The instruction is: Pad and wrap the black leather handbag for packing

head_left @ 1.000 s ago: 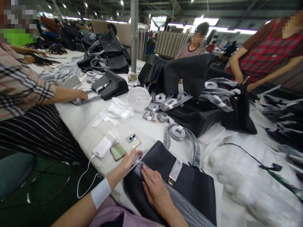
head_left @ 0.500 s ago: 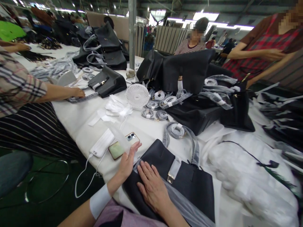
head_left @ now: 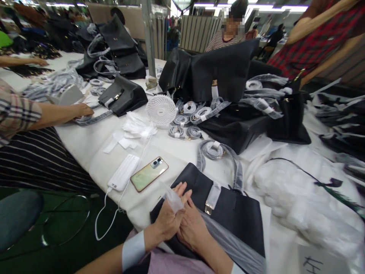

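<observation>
A black handbag (head_left: 228,213) lies flat at the table's near edge, its clasp tab and handle wrapped in clear film. My left hand (head_left: 168,217) rests on the bag's near corner with its fingers pinched on a small scrap of clear plastic film (head_left: 173,198). Pressed against it on the bag lies my right hand (head_left: 192,228), fingers flat and partly hidden behind the left. A sheet of clear film (head_left: 228,247) trails over the bag beside my right wrist.
A phone (head_left: 149,174) and a white power bank (head_left: 123,177) with cable lie left of the bag. A small white fan (head_left: 161,110), wrapped straps and several black bags fill the middle. A co-worker's hand (head_left: 81,110) rests at left; other people stand beyond.
My left hand has come back from beside the phone to the bag's near corner, now holding a scrap of film. My right hand slid nearer to me. The view tilted down.
</observation>
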### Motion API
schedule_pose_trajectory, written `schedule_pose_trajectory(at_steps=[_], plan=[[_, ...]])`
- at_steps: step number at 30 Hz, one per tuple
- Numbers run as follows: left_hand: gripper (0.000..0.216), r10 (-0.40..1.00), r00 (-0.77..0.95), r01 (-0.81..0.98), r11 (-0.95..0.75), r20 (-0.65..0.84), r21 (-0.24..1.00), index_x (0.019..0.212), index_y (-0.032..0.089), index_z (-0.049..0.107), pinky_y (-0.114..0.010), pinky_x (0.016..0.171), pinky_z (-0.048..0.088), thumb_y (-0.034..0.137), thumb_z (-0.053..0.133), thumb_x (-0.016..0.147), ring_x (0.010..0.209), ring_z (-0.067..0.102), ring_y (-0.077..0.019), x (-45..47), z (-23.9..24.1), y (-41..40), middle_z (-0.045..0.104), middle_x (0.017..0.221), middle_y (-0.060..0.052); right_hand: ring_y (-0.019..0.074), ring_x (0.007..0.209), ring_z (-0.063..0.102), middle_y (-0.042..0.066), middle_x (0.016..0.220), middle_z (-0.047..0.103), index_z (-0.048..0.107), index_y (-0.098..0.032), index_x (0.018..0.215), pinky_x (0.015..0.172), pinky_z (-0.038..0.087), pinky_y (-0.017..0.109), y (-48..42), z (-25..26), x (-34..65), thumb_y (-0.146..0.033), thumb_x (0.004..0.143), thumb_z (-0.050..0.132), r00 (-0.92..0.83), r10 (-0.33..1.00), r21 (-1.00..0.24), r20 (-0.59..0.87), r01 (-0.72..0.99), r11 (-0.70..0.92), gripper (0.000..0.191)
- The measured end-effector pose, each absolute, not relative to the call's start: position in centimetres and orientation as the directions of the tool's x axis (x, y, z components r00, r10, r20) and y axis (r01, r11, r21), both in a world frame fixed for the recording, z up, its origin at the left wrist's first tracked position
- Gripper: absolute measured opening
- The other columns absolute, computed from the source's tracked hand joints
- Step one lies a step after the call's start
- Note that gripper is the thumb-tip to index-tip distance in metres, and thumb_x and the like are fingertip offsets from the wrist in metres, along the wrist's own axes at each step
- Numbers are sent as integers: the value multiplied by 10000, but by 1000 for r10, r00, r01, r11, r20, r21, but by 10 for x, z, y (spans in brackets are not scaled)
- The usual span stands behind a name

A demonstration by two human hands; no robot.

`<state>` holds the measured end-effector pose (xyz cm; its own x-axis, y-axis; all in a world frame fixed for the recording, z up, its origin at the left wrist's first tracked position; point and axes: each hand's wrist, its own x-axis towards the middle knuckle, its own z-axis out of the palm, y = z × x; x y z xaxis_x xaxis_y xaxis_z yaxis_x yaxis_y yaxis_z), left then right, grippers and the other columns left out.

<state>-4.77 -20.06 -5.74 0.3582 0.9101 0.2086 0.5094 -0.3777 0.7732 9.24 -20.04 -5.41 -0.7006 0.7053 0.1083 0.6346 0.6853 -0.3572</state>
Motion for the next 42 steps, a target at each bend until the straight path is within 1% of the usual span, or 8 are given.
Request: schedule_pose_trajectory(at_steps=[6, 11, 16, 21, 24, 28, 33, 42], plan=[[504, 883, 415, 612, -450, 221, 651, 1488, 254, 256, -508, 1153, 266, 306, 277, 987, 1450, 180, -257, -47, -64, -201, 188, 1583, -71, 248, 1411, 296, 130, 1519, 351, 273, -138, 1488, 1163, 251, 538, -201, -47, 101, -197, 881, 403, -649, 741, -614, 173, 517, 597, 623], [600, 830, 472, 717, -557, 298, 418, 1509, 216, 173, -521, 1101, 331, 212, 369, 942, 1436, 215, -297, -42, -72, -201, 218, 1564, -151, 216, 1301, 468, 113, 1361, 548, 476, -194, 1355, 1104, 395, 442, -205, -61, 107, -170, 926, 359, -271, 919, -830, 287, 409, 380, 445], [723, 805, 510, 794, -576, 302, 196, 1508, 248, 182, -497, 1067, 370, 108, 473, 861, 1411, 274, -329, -34, -72, -202, 229, 1553, -183, 207, 1183, 564, 85, 1238, 622, 591, -234, 1157, 1053, 444, 416, -204, -72, 106, -252, 927, 460, 123, 972, -938, 201, 311, 154, 265], [767, 803, 533, 814, -573, 267, 97, 1505, 293, 178, -482, 1081, 356, 162, 551, 849, 1401, 296, -332, -33, -68, -202, 180, 1569, -177, 211, 1191, 559, 93, 1248, 607, 551, -229, 1206, 1082, 406, 424, -197, -62, 110, -329, 889, 522, 251, 965, -996, 80, 52, 69, 334], [839, 797, 559, 803, -589, 226, 92, 1509, 288, 147, -507, 1096, 323, 145, 591, 811, 1414, 252, -356, -33, -63, -204, 105, 1574, -206, 225, 1109, 606, 102, 1181, 645, 572, -212, 1144, 1011, 467, 419, -199, -43, 133, -431, 879, 541, 345, 939, -1000, 5, 18, -1, 344], [869, 805, 562, 800, -587, 192, 122, 1510, 283, 139, -520, 1108, 302, 196, 631, 800, 1425, 210, -364, -32, -60, -205, 83, 1576, -206, 215, 908, 664, 107, 1008, 691, 574, -184, 1101, 800, 558, 356, -228, -8, 176, -542, 903, 471, 310, 947, -988, -87, 97, -122, 421], [891, 807, 557, 804, -584, 198, 117, 1509, 289, 148, -516, 1120, 291, 154, 637, 776, 1429, 199, -359, -32, -60, -205, 64, 1582, -186, 194, 887, 670, 69, 948, 703, 582, -212, 1060, 802, 541, 306, -273, 21, 191, -483, 862, 585, 189, 978, -957, -89, 256, -136, 336], [837, 798, 561, 806, -587, 220, 76, 1499, 290, 203, -502, 1122, 295, 259, 669, 804, 1410, 261, -359, -32, -63, -206, 98, 1577, -189, 164, 629, 667, 13, 716, 691, 650, -184, 997, 613, 520, 263, -263, 27, 170, -426, 863, 578, 87, 973, -940, -214, 252, -230, 286]])
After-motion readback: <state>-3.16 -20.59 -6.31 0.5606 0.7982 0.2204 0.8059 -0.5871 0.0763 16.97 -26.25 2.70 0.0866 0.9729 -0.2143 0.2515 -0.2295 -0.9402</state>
